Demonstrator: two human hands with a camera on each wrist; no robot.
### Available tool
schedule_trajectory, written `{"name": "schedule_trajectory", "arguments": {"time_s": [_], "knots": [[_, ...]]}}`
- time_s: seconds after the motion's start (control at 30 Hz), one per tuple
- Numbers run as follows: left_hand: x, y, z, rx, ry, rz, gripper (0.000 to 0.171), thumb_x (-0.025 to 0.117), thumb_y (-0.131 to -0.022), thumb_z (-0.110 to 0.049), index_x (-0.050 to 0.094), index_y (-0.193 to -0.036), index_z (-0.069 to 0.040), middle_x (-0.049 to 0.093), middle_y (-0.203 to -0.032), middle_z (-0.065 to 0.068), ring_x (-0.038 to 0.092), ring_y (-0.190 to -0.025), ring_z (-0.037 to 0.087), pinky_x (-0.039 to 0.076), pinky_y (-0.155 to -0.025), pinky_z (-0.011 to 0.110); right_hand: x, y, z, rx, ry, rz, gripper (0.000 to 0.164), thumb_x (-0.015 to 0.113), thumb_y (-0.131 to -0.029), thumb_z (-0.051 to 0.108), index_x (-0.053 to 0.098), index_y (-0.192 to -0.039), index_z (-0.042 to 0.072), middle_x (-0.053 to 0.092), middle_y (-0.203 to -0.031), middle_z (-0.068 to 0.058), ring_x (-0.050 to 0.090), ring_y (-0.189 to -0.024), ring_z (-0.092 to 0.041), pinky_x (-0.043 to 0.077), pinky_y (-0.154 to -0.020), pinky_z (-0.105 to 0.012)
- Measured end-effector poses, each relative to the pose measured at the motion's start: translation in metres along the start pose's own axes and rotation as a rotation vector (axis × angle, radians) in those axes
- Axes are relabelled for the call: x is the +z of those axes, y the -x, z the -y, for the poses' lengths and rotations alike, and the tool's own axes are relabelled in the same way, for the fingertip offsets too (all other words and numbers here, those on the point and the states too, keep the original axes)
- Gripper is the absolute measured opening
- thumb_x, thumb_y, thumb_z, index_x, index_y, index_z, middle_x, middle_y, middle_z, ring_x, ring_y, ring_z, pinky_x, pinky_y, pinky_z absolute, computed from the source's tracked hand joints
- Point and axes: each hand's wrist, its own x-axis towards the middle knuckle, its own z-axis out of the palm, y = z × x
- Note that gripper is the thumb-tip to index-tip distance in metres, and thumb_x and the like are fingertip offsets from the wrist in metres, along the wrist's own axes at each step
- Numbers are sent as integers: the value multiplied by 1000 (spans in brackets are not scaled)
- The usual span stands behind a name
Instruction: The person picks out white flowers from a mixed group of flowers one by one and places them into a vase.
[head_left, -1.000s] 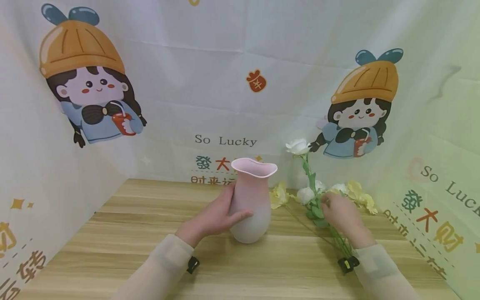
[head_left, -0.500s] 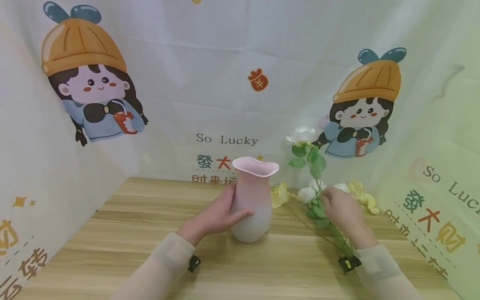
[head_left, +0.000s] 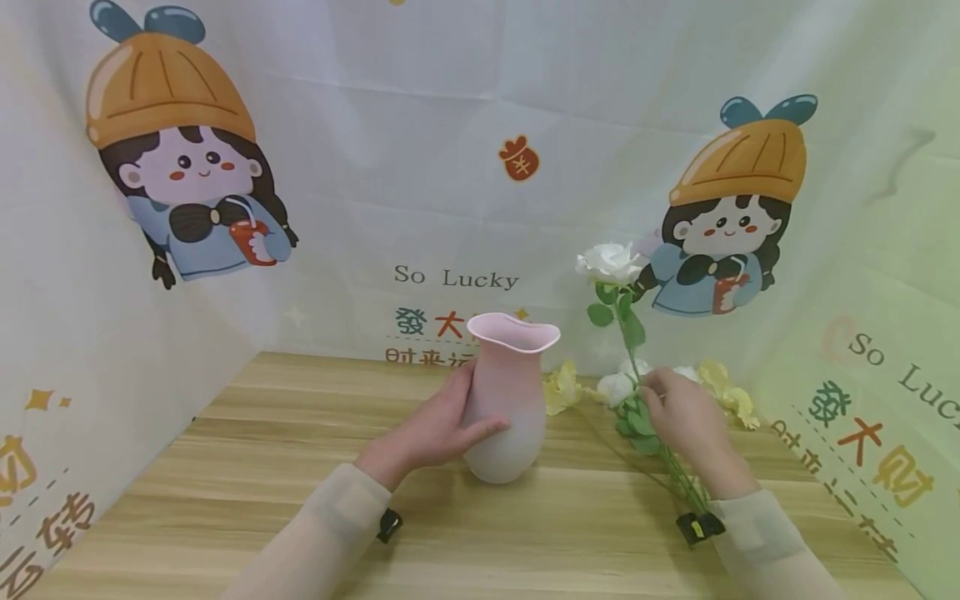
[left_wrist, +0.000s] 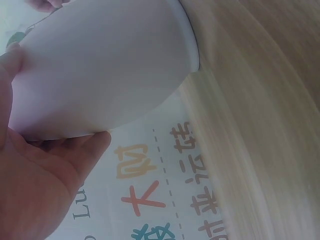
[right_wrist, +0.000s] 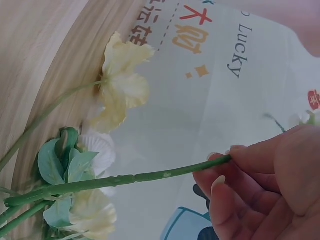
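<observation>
Head view: The pink-and-white vase stands upright on the wood-grain table, wavy rim at 12 o'clock. The left hand grips the vase from 9 o'clock, thumb across the front wall. The right hand is at 3 o'clock from the vase, apart from it, and pinches the stem of the white rose. The bloom is raised above the table, at 11 o'clock from the right hand and 1 o'clock from the vase. A yellow flower lies just beside the vase at 3 o'clock. A printed cloth hangs behind the table.

Left wrist view: The vase fills the 11 o'clock area, with its base at 1 o'clock, next to the table. The left hand is clamped on the vase: fingers at 8 o'clock, thumb at 10 o'clock.

Right wrist view: At 4 o'clock, the right thumb and index finger are together on the rose stem, which runs toward 9 o'clock. The yellow flower is at 10 o'clock, apart from the stem. Green leaves are at 8 o'clock.
</observation>
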Motion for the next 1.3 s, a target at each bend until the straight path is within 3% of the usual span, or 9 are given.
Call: {"name": "schedule_trajectory", "arguments": {"time_s": [0.43,0.87,1.3], "knots": [[0,1,2,-1,-22,6,98,67,-90,-56,11,-156,-9,34,-145,10,44,-121,17,42,-102,43,-5,0,9,-51,-38,-56,14,62,-99,13,66,-102,0,69,-95,-17,63,-81,-30,54,-71,-52],[-2,2,1,7,-22,11,97,67,-91,-54,11,-155,-7,35,-145,11,44,-121,17,41,-103,43,-15,-3,25,-79,-102,-101,19,59,-101,11,67,-111,-2,69,-99,-19,64,-84,-31,54,-70,-53],[-3,3,0,-16,-38,22,97,65,-90,-58,11,-155,-10,34,-145,9,44,-120,15,41,-103,42,-24,-12,54,-77,-170,-163,26,57,-102,13,65,-121,-2,68,-110,-18,62,-96,-35,50,-80,-57]]}}
